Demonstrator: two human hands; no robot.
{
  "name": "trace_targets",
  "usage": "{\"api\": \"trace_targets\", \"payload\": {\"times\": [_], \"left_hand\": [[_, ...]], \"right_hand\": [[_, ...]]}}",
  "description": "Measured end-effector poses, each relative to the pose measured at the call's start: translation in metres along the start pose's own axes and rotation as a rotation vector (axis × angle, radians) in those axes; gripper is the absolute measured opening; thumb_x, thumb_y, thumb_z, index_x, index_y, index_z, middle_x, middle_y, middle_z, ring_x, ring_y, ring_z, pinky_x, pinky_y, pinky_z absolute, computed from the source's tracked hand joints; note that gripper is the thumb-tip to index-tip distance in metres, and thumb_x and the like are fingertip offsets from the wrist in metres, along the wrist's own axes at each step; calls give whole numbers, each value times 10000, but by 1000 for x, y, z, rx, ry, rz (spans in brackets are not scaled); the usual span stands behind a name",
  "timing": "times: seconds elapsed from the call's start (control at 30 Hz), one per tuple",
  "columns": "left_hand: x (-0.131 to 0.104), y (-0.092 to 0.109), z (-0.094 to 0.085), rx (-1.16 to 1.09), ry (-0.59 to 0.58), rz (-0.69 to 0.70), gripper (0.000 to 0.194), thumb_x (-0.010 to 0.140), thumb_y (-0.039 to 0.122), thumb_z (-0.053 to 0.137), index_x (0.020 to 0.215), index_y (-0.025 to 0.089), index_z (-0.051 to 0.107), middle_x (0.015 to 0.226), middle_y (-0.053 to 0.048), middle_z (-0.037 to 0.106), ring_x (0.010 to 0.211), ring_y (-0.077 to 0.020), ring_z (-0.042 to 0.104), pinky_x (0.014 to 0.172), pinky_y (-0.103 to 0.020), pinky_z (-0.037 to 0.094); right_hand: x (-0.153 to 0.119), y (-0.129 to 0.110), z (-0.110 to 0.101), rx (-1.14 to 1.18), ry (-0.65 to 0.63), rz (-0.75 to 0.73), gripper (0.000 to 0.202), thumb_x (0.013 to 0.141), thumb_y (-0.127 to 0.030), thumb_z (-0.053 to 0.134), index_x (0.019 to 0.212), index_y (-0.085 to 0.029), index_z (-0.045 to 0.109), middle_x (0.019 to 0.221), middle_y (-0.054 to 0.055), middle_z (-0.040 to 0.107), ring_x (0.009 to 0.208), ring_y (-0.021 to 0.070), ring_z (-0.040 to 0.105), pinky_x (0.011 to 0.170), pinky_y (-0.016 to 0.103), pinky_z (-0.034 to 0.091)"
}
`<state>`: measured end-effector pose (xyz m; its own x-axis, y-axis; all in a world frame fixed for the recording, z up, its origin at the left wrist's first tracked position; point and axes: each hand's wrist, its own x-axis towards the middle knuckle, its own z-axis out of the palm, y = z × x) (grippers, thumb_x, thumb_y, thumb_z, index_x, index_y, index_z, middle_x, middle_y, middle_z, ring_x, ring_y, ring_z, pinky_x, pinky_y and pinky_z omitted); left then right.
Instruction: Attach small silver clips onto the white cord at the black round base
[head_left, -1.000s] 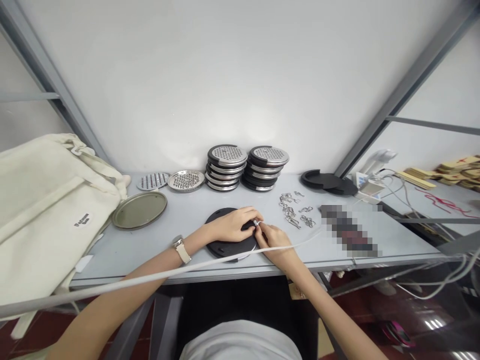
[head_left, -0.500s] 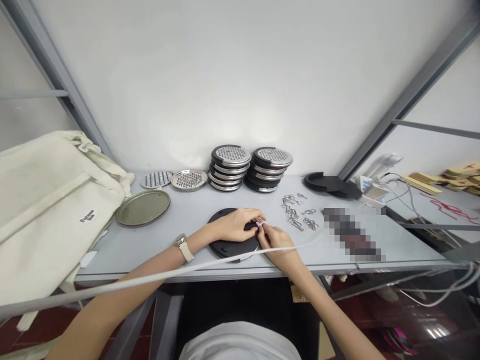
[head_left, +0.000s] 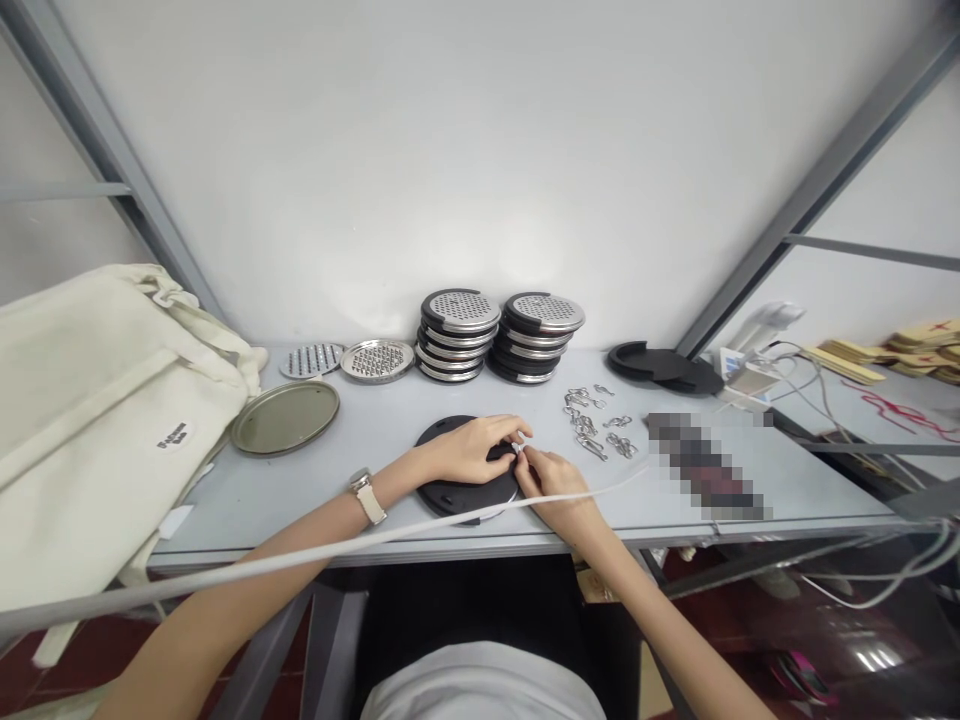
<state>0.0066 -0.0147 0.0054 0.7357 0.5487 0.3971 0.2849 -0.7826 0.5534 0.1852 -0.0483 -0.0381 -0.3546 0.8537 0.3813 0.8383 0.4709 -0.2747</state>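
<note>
A round black grater base (head_left: 459,497) lies near the front edge of the table, with a bit of silver rim showing at its lower right. My left hand (head_left: 474,450) lies across it, fingers curled over its right side and thumb below. At that right edge, my right hand (head_left: 556,490) pinches a small shiny metal clasp (head_left: 517,449), mostly covered by fingertips of both hands. Several similar loose metal clasps (head_left: 583,422) are scattered on the table just right of my hands.
Behind stand two stacks of round graters (head_left: 459,340). Loose grater plates (head_left: 377,360) and an olive round lid (head_left: 285,418) lie left, beside a cream bag (head_left: 112,400). Black bases (head_left: 664,368) sit at back right. A white cable (head_left: 337,548) crosses in front of my forearms.
Both hands stay at the right edge of the black base with almost the same grip. The view has shifted very slightly; nothing else has visibly moved.
</note>
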Motion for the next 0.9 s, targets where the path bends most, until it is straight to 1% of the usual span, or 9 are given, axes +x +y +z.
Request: {"api": "trace_targets", "payload": {"times": [0.2, 0.4, 0.5, 0.57, 0.63, 0.7, 0.77, 0.8, 0.9], "left_hand": [[0, 1, -1, 3, -8, 21, 374, 787, 46, 491, 1137, 178, 487, 1048, -69, 601, 949, -175, 581, 843, -299, 471], [-1, 2, -1, 20, -11, 8, 369, 800, 31, 449, 1138, 175, 486, 995, -57, 609, 900, -163, 584, 818, -291, 469], [-1, 4, -1, 96, 35, -10, 322, 797, 54, 466, 1092, 175, 511, 1037, -66, 586, 917, -174, 567, 841, -307, 456], [-1, 5, -1, 126, 64, -40, 299, 796, 81, 487, 1079, 176, 516, 1043, -61, 572, 840, -156, 566, 811, -300, 463], [-2, 6, 0, 125, 62, -52, 288, 800, 97, 492, 1077, 177, 511, 1028, -52, 567, 762, -134, 557, 759, -278, 471], [-1, 5, 0, 150, 75, -52, 275, 801, 109, 493, 1066, 177, 510, 1019, -51, 567, 788, -142, 559, 764, -277, 466], [-1, 5, 1, 215, 120, -72, 249, 789, 139, 519, 1036, 174, 514, 972, -48, 573, 841, -169, 557, 795, -300, 451], [0, 5, 1, 245, 136, -91, 238, 779, 158, 536, 1016, 174, 514, 926, -40, 576, 834, -177, 556, 795, -310, 445], [1, 4, 2, 291, 130, -137, 206, 761, 194, 559, 959, 177, 506, 796, -8, 559, 746, -169, 546, 744, -306, 437]], "right_hand": [[-1, -2, -3, 35, 21, -10, 276, 904, -243, 359, 724, -163, 553, 608, 45, 592, 541, 144, 527, 539, 238, 336], [-1, -3, -1, -22, 40, -12, 264, 889, -236, 377, 725, -163, 571, 581, 40, 582, 535, 149, 525, 538, 243, 324], [-1, -3, -1, -43, 48, -17, 274, 900, -237, 361, 725, -161, 559, 590, 46, 588, 546, 154, 532, 543, 248, 322], [0, -3, -2, -42, 43, -17, 282, 910, -242, 347, 732, -161, 551, 596, 48, 591, 549, 156, 538, 542, 249, 321], [0, -3, -3, -24, 27, -12, 289, 922, -246, 331, 747, -164, 546, 600, 45, 594, 543, 154, 543, 537, 248, 320], [1, -3, -4, -4, 11, -5, 295, 933, -246, 315, 759, -167, 540, 607, 43, 598, 540, 152, 548, 534, 246, 323], [1, -4, -4, 3, 4, 0, 299, 938, -245, 305, 762, -169, 534, 614, 43, 601, 545, 153, 552, 537, 247, 329], [1, -4, -4, 1, 1, 3, 300, 939, -246, 303, 760, -170, 531, 616, 44, 601, 547, 155, 553, 539, 248, 331], [2, -4, -4, -10, -18, 9, 301, 943, -255, 304, 764, -171, 531, 619, 45, 603, 550, 159, 557, 540, 249, 332]]}}
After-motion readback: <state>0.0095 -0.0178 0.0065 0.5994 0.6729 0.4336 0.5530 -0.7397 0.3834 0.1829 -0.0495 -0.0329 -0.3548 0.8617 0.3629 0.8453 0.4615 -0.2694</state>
